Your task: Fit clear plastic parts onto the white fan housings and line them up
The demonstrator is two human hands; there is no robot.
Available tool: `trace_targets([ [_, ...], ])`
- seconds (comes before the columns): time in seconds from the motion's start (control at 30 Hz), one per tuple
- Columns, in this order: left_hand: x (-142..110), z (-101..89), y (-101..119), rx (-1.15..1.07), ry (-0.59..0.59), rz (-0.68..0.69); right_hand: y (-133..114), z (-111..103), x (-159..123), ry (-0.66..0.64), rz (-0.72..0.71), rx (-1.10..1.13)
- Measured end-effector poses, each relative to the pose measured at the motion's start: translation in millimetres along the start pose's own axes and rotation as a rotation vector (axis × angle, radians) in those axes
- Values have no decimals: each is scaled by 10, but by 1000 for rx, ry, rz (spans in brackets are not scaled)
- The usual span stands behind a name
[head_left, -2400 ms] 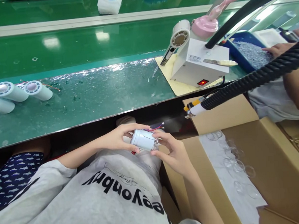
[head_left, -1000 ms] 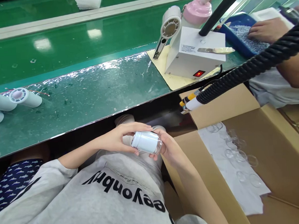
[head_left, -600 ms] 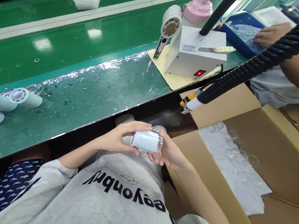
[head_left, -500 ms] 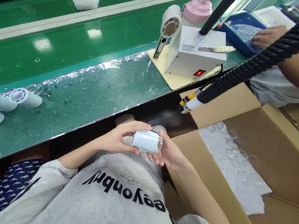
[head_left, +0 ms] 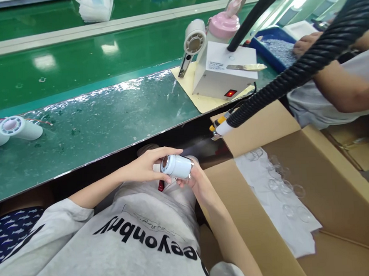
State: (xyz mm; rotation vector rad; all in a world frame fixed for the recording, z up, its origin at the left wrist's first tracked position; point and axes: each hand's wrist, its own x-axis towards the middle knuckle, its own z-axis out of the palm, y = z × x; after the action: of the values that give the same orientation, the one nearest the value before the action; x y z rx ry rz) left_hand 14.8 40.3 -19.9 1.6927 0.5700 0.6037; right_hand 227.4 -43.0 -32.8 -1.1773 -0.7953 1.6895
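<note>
Both my hands hold one small white cylinder (head_left: 177, 166) over my lap, just below the table's front edge. My left hand (head_left: 147, 167) wraps its fingers over the top and left end, where a round opening shows. My right hand (head_left: 196, 179) cups the right end from below, where a clear cap sits. A red wire end (head_left: 160, 185) hangs under the cylinder.
Similar white cylinders (head_left: 18, 127) lie at the table's left. A white box with a red switch (head_left: 222, 71) stands on a yellow mat. A black coiled hose with a nozzle (head_left: 224, 127) hangs over an open carton (head_left: 333, 174) of clear caps (head_left: 284, 190). Another person's arm (head_left: 340, 87) works at the right.
The cylinder has been turned so its open left end faces me. My right hand has slid further under its right end. The view has shifted to the right.
</note>
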Motion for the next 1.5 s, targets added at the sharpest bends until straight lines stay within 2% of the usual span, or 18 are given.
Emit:
trace_targets([
  [0.13, 201, 39, -55, 12, -59, 32, 60, -89, -28, 140, -48, 44],
  [0.27, 319, 102, -52, 8, -80, 80, 34, -209, -118, 208, -79, 56],
  [0.33, 354, 138, -37, 50, -69, 161, 15, -252, -171, 221, -85, 69],
  [0.5, 386, 193, 29, 295, -49, 482, -23, -282, -282, 213, -88, 100],
  [0.57, 374, 191, 64, 369, -65, 550, -37, -270, -326, 197, -80, 114],
  [0.67, 338, 173, 115, 428, -100, 575, -63, -239, -400, 173, -76, 109],
  [0.9, 234, 157, 178, 399, -134, 555, -109, -205, -494, 141, -93, 44],
  [1.07, 185, 184, 189, 379, -108, 584, -119, -201, -448, 116, -114, 63],
  [1.33, 164, 200, 165, 360, -16, 549, -179, -114, -406, 90, -94, 48],
  [1.5, 128, 182, 176, 402, -23, 592, -178, -67, -418, 110, -71, 127],
])
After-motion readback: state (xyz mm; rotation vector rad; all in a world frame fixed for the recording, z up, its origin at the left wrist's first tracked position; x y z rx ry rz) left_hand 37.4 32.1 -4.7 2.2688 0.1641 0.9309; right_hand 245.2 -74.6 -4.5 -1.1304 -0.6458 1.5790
